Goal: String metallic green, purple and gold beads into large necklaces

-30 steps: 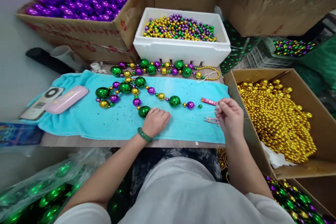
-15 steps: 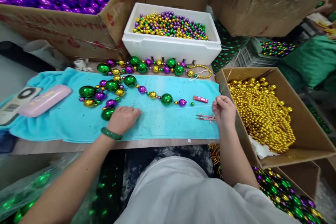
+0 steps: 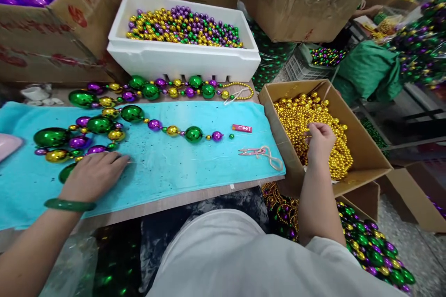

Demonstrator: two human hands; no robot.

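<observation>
My left hand [image 3: 94, 174], a green bangle [image 3: 69, 204] on its wrist, lies palm down on the turquoise towel [image 3: 195, 167]. It presses on the near end of a bead strand [image 3: 193, 134] of large green, purple and gold balls, partly covering a green ball. My right hand [image 3: 320, 141] is inside the cardboard box [image 3: 362, 139] at the right. Its fingers are curled into the gold beads [image 3: 296, 116].
Pink snips [image 3: 252, 151] and a red lighter [image 3: 241, 128] lie on the towel's right end. A second strand [image 3: 174, 89] lies behind the towel, before a white foam box [image 3: 181, 60] of mixed beads. Cardboard boxes stand behind; a bag of beads [image 3: 372, 250] lies on the floor.
My right hand left the towel's right end by the snips and went right into the gold-bead box. The view swung right. My left hand stayed on the strand's end.
</observation>
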